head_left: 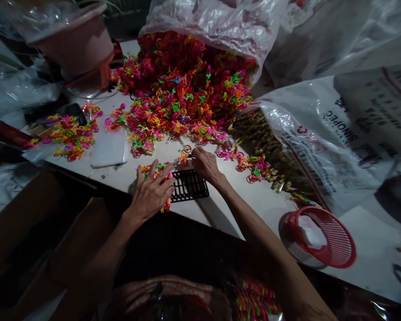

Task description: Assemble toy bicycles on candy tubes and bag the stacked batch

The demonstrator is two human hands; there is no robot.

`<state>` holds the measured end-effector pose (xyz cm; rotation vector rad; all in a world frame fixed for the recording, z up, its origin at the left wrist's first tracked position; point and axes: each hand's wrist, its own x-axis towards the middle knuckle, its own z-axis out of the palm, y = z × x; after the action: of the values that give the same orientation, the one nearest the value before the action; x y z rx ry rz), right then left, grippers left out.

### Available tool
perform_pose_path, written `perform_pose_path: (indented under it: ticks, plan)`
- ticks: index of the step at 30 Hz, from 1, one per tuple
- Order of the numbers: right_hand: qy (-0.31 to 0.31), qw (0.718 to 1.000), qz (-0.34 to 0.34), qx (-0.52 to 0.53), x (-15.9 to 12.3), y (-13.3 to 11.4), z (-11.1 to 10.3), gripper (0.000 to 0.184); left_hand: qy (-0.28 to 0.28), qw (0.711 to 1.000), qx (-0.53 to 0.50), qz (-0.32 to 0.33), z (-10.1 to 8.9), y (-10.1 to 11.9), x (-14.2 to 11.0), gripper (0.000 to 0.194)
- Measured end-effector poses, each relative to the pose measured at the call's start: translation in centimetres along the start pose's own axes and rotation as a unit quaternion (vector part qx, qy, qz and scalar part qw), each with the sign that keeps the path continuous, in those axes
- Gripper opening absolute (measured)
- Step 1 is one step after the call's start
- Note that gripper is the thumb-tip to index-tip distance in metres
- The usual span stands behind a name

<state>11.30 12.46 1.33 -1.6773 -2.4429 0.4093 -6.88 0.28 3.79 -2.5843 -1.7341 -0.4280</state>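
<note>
Dim room, with a white tabletop stretching across, crowded along its far side. Close to the near edge, a black slotted rack lying flat, left end hidden beneath the left hand. Left palm down, fingers spread and pointing away, laid over bright plastic pieces, some poking out at the table's edge. Right hand just beyond the rack's far right corner, fingers curled inward toward an orange-red piece — pinched or merely touched, cannot tell. Right forearm slanting up from the lower right.

Straight ahead, a big heap of similar pieces (pink, orange, yellow, green) spilling from a clear plastic sack and blocking the back. Leftward, a flat whitish packet, a smaller pile and, behind, a pinkish bucket. Rightward, a printed white sack with thin patterned sticks at its mouth; nearer, a red mesh basket holding something white — well right of the rack.
</note>
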Motion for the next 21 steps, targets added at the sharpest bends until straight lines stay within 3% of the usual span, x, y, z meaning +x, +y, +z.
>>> perform_pose_path:
  ticks: [4,8,10,13,17,21]
  plan:
    - [0.022,0.976,0.025,0.217,-3.9,1.0,0.8,0.012,0.001,1.0,-0.003,-0.006,0.0,0.0,0.0,0.027]
    - [-0.013,0.887,0.016,0.46,-6.6,0.4,2.8,0.013,-0.007,1.0,0.011,-0.001,-0.1,0.0,0.0,0.028]
    - [-0.008,0.854,0.02,0.52,-7.4,-0.2,3.8,0.019,-0.011,1.0,0.017,-0.001,-0.1,0.0,0.0,0.028]
    - [0.015,0.83,0.053,0.555,-8.1,-1.4,4.8,0.025,-0.014,1.0,0.017,-0.005,-0.1,0.0,0.0,0.028]
    - [0.024,0.822,0.06,0.566,-8.3,-3.3,5.7,0.027,-0.017,1.0,0.02,-0.002,-0.2,0.1,0.0,0.028]
    - [0.035,0.864,-0.017,0.502,-8.4,-4.2,6.3,0.028,-0.02,1.0,0.014,-0.004,-0.3,0.2,0.0,0.028]
